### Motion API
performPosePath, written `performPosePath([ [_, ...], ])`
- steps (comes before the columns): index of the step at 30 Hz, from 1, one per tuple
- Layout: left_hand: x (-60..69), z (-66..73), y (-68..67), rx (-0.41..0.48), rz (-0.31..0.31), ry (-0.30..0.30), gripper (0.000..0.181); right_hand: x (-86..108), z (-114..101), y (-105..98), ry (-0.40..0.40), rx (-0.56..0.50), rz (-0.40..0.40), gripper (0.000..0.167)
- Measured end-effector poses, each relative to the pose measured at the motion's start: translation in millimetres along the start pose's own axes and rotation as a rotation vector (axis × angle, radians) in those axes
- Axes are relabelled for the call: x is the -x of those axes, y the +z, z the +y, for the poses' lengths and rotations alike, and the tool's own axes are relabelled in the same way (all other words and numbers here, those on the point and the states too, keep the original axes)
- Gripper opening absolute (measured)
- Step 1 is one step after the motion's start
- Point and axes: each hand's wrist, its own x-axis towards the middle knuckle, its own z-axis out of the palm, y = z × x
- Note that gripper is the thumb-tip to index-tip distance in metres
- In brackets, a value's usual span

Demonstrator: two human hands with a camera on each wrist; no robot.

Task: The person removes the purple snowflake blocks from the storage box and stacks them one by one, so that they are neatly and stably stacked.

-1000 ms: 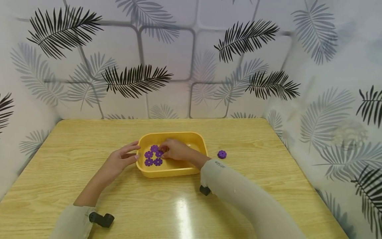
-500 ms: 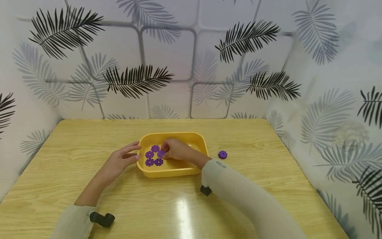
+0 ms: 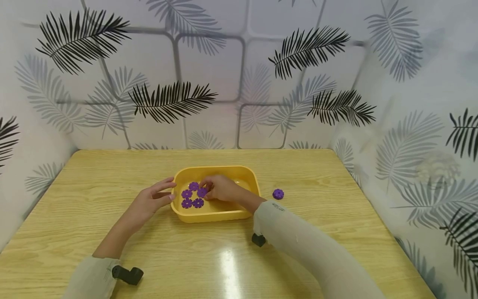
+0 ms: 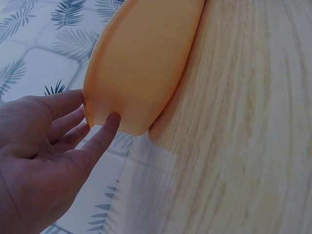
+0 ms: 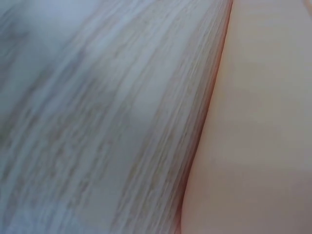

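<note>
A yellow tray (image 3: pixel 218 216) holds several purple flower-shaped pieces (image 3: pixel 187 203) set in a rough ring at its left side. Reaching inside, my right hand (image 3: pixel 223 187) pinches the purple piece at the ring's right (image 3: pixel 202 192) between thumb and fingers. My left hand (image 3: pixel 147 204) touches the tray's left end with extended fingers. In the left wrist view the thumb of my left hand (image 4: pixel 46 156) rests against the outer wall of the tray (image 4: pixel 141 63), with the other fingertips by its rim. The right wrist view shows the tray's outer wall (image 5: pixel 253 122) but no hand.
Right of the tray, more purple pieces (image 3: pixel 278 194) lie stacked on the wooden table (image 3: pixel 149 257). Behind the table and at its sides hangs a pale covering with leaf patterns (image 3: pixel 209 120).
The right hand and the piece at its fingertips have shifted very slightly right, and more of that piece shows. The left hand stays at the tray's end.
</note>
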Motion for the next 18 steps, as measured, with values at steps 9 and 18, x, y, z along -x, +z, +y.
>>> performPosePath([
  [9, -0.2, -0.4, -0.3, -0.007, 0.000, -0.002, 0.053, 0.2, -0.9, -1.6, -0.001, 0.055, -0.022, 0.029],
  [18, -0.2, -2.0, -0.6, 0.005, 0.000, -0.011, 0.051, 0.4, -2.4, -4.4, -0.037, 0.145, -0.046, 0.031],
])
